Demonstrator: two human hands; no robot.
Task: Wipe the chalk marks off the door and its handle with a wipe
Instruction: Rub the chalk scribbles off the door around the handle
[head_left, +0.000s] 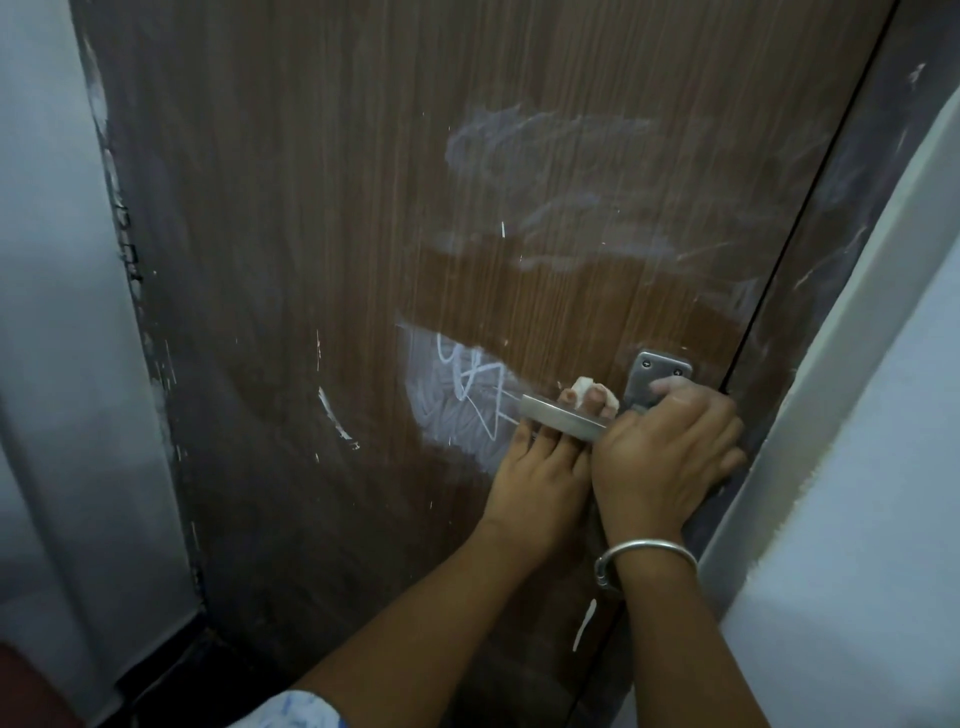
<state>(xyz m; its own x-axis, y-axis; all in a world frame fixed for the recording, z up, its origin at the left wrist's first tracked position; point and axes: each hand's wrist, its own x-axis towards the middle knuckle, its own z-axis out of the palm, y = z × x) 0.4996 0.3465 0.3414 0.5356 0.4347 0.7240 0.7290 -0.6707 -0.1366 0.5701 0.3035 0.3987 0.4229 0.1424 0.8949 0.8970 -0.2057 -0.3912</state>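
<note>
The brown wood-grain door (322, 218) carries smeared chalk (550, 156) high up and sharper white scribbles (462, 389) left of the handle. The metal lever handle (556, 415) juts left from its plate (660, 366). My left hand (535, 478) reaches up behind the lever. Its fingertips show above the lever, holding a small white wipe (583, 385) there. My right hand (670, 452), with a silver bangle on the wrist, grips the lever's base by the plate. A wiped, darker band crosses the door just above the handle.
The dark door frame (852, 197) and a pale wall (883, 467) stand close on the right. Another pale wall (47, 312) borders the left side. A short chalk stroke (332, 415) sits left of the scribbles, and one more chalk stroke (584, 623) lies low near the door edge.
</note>
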